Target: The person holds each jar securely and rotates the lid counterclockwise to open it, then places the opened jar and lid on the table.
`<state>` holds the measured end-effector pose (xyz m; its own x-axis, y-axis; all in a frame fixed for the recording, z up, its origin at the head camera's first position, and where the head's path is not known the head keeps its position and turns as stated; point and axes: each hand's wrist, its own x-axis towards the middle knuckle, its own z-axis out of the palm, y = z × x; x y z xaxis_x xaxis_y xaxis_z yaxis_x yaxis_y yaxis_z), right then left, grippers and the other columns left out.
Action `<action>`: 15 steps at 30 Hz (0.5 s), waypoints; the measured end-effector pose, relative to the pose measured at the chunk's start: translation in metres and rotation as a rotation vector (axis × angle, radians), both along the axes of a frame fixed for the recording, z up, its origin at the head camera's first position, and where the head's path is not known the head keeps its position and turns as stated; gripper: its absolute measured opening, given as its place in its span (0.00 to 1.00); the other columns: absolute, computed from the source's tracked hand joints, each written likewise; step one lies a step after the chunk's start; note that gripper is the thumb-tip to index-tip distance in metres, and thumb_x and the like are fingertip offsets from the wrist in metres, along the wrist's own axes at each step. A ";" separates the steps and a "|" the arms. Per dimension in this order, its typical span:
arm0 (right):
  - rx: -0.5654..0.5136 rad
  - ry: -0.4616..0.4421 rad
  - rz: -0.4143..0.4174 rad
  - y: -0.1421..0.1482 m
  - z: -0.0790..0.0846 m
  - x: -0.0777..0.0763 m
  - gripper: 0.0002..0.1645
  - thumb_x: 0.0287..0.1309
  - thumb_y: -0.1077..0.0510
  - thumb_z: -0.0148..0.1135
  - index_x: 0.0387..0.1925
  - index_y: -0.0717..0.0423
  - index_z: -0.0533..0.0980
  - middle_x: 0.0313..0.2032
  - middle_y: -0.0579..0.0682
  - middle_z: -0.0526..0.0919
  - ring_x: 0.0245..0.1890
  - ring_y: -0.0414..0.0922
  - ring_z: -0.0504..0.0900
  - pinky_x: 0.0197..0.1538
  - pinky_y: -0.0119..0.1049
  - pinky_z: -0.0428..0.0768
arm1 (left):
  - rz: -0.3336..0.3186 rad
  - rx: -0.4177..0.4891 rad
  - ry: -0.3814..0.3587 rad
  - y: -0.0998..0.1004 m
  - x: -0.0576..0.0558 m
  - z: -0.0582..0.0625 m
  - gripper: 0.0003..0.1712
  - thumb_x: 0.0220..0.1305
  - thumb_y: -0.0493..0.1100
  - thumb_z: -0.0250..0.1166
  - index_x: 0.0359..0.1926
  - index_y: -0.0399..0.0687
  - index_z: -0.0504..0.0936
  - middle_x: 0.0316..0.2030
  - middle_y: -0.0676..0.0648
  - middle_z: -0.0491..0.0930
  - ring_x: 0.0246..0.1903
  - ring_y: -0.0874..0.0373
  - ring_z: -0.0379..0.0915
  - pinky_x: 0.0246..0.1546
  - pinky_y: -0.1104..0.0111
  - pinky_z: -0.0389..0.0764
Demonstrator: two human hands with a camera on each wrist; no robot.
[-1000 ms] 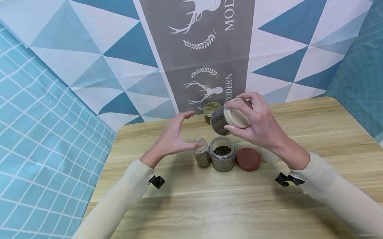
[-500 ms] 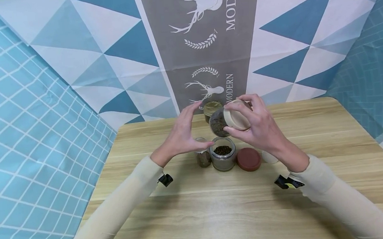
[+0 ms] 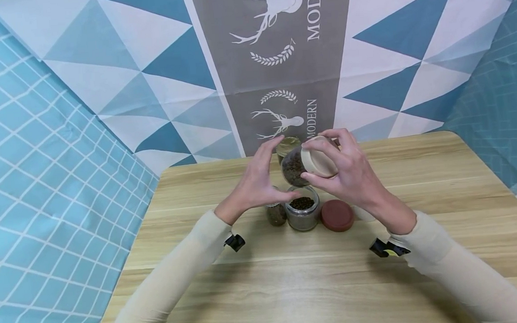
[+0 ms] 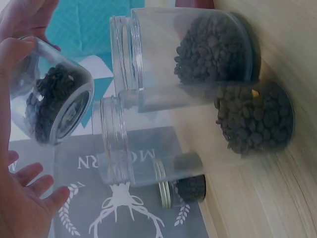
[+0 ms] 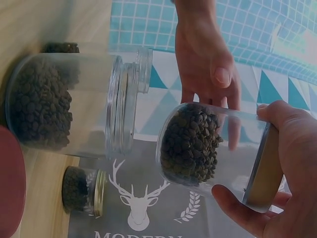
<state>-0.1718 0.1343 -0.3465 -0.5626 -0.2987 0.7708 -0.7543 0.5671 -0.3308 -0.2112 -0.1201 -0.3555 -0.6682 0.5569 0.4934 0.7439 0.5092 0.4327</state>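
Note:
My right hand (image 3: 352, 173) grips a clear glass jar (image 3: 293, 168) by its cream lid (image 3: 318, 158). The jar is tilted, and dark beans (image 5: 190, 144) are heaped toward its base in the right wrist view. My left hand (image 3: 259, 181) is spread beside the jar's base, thumb apart from the fingers, holding nothing. Below the hands stands a wide lidless jar (image 3: 303, 222) with dark beans. Left of it is a narrower lidless jar (image 3: 276, 215), partly covered by my left hand; its beans (image 4: 252, 119) show in the left wrist view.
A small gold-lidded jar (image 3: 288, 144) stands at the table's back edge, partly behind the raised jar. A red lid (image 3: 337, 215) lies right of the wide jar, with a white lid (image 3: 365, 214) partly under my right wrist. Patterned cloth hangs behind the wooden table (image 3: 293, 288).
My left hand has moved right toward the held jar, now overlapping the narrow jar and the wide jar's rim. My right hand and its jar have shifted slightly down.

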 end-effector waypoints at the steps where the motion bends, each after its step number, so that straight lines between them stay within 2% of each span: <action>1: -0.002 -0.002 0.003 0.000 0.000 0.000 0.34 0.55 0.52 0.86 0.63 0.51 0.84 0.61 0.72 0.77 0.61 0.68 0.79 0.57 0.65 0.81 | -0.001 -0.004 -0.007 0.001 0.000 0.000 0.78 0.43 0.57 0.92 0.87 0.38 0.58 0.83 0.34 0.68 0.84 0.39 0.66 0.87 0.47 0.69; 6: -0.002 0.003 0.022 -0.004 0.000 0.001 0.33 0.55 0.53 0.85 0.62 0.52 0.84 0.60 0.72 0.78 0.62 0.68 0.79 0.59 0.66 0.81 | -0.015 -0.023 -0.036 0.007 0.001 -0.002 0.79 0.43 0.58 0.93 0.88 0.38 0.58 0.83 0.35 0.68 0.83 0.39 0.67 0.87 0.46 0.70; 15: 0.000 0.012 0.054 -0.015 0.000 0.005 0.33 0.55 0.52 0.85 0.61 0.52 0.84 0.60 0.73 0.78 0.61 0.68 0.80 0.58 0.65 0.83 | -0.019 0.011 -0.044 0.020 0.001 -0.003 0.78 0.40 0.56 0.94 0.86 0.36 0.60 0.81 0.33 0.71 0.79 0.40 0.74 0.82 0.48 0.77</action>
